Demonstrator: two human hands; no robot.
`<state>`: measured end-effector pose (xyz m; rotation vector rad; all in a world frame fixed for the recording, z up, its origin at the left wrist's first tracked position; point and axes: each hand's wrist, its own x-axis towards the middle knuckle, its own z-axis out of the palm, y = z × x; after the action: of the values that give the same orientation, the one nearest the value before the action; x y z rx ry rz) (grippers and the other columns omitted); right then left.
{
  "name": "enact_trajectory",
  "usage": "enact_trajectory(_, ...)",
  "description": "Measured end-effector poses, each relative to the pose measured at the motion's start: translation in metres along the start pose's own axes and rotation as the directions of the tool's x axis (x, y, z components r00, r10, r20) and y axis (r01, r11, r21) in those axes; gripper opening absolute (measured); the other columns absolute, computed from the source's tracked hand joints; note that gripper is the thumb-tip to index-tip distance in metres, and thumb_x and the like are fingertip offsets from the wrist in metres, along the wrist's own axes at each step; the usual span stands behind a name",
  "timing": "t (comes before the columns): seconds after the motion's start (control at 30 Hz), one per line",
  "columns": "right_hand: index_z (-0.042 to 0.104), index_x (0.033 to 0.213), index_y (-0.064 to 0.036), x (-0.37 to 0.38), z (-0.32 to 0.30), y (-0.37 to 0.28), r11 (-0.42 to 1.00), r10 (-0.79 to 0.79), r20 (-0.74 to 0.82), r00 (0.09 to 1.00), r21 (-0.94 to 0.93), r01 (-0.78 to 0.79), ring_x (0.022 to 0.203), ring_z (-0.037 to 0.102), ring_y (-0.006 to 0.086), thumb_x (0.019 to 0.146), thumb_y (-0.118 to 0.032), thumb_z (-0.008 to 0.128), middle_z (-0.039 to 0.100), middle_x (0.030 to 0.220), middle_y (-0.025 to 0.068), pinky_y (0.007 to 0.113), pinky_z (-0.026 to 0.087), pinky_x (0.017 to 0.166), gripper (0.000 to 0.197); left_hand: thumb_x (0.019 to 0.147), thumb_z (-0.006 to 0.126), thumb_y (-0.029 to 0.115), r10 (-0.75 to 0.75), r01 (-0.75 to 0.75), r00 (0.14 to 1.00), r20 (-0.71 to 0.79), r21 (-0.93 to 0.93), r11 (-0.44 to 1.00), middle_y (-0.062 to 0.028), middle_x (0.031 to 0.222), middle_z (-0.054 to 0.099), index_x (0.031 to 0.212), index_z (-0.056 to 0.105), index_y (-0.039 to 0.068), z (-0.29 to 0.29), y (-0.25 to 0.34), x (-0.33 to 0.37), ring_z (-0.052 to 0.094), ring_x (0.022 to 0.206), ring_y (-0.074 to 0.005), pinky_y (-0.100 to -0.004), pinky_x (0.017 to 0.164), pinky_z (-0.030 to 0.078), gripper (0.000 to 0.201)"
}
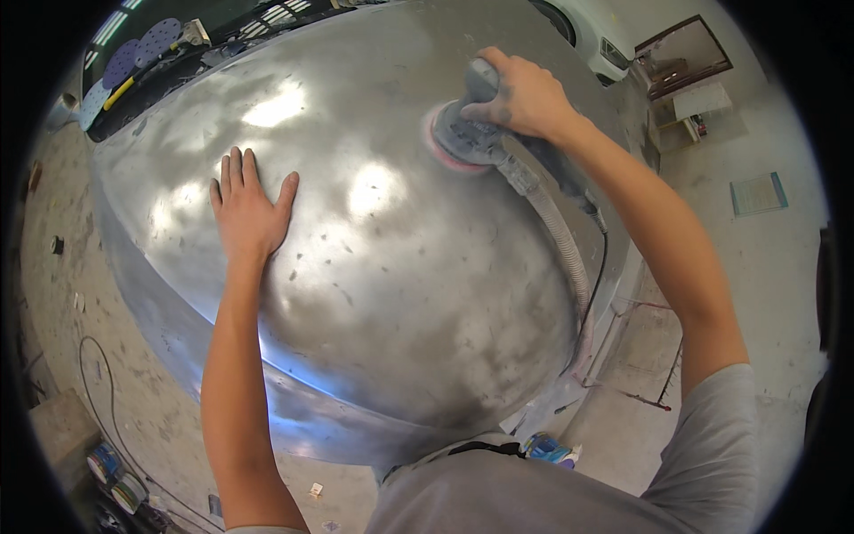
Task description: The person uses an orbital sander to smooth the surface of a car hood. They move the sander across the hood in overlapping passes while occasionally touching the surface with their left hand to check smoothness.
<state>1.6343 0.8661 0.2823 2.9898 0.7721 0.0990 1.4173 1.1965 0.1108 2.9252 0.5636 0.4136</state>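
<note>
A car hood (pixel 382 267), sanded down to a patchy grey metallic surface, spreads out in front of me. My left hand (pixel 249 209) lies flat on its left part, fingers stretched and thumb apart. Farther off on the right, my right hand (pixel 527 96) is wrapped round the top of a dark grey orbital sander (pixel 467 125). The sander's round pad, with a pinkish rim, rests against the metal. From its back a ribbed dust hose (pixel 560 227) and a thin black cable (pixel 606 267) run toward me along the hood's right side.
At the far left, purple sanding discs (pixel 158 40) and a yellow-handled tool (pixel 129 93) lie near the windshield. A white car (pixel 600 40) stands at the far right. Cans (pixel 104 463) and a cable (pixel 111 392) are on the floor at left. A red-and-black stand (pixel 654 402) is at right.
</note>
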Motion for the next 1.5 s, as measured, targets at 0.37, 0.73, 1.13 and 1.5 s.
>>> enact_trajectory(0.37, 0.058, 0.140, -0.0098, -0.004, -0.003, -0.014, 1.000, -0.020, 0.012, 1.000, -0.013, 0.020, 0.112, 0.073, 0.0455, 0.077, -0.046, 0.086, 0.073, 0.119, 0.0241, 0.054, 0.060, 0.095, 0.078, 0.105, 0.046, 0.066, 0.036, -0.038, 0.998, 0.051, 0.036, 0.999, -0.0209, 0.175, 0.029, 0.165, 0.032, -0.004, -0.003, 0.016, -0.019, 0.022, 0.164, -0.0342, -0.0509, 0.134, 0.014, 0.094)
enact_trajectory(0.73, 0.058, 0.137, -0.0076, -0.011, -0.006, -0.002, 1.000, 0.005, -0.059, 0.998, 0.008, -0.004, 0.111, 0.073, 0.0471, 0.080, -0.051, 0.084, 0.073, 0.120, 0.0248, 0.055, 0.060, 0.094, 0.076, 0.105, 0.041, 0.070, 0.058, -0.061, 0.996, 0.071, 0.047, 0.997, -0.0244, 0.176, 0.025, 0.165, 0.029, -0.007, 0.002, 0.049, -0.025, 0.017, 0.165, -0.0365, -0.0530, 0.134, 0.010, 0.098)
enact_trajectory(1.13, 0.057, 0.139, -0.0078, -0.003, -0.003, 0.001, 1.000, 0.029, -0.083, 0.996, -0.007, -0.030, 0.114, 0.072, 0.0476, 0.079, -0.049, 0.085, 0.073, 0.123, 0.0254, 0.055, 0.059, 0.096, 0.078, 0.104, 0.044, 0.069, 0.064, -0.066, 0.996, 0.058, 0.030, 0.997, -0.0238, 0.175, 0.026, 0.165, 0.031, -0.006, 0.002, 0.052, -0.020, 0.018, 0.165, -0.0362, -0.0529, 0.134, 0.011, 0.097)
enact_trajectory(1.5, 0.057, 0.137, -0.0070, -0.001, 0.002, -0.003, 1.000, 0.015, -0.084, 0.996, -0.007, -0.015, 0.111, 0.071, 0.0491, 0.078, -0.055, 0.084, 0.073, 0.121, 0.0255, 0.055, 0.059, 0.092, 0.080, 0.104, 0.044, 0.069, 0.048, -0.050, 0.997, 0.058, 0.039, 0.998, -0.0212, 0.176, 0.026, 0.166, 0.031, -0.004, 0.004, 0.051, -0.021, 0.017, 0.166, -0.0340, -0.0522, 0.134, 0.010, 0.097)
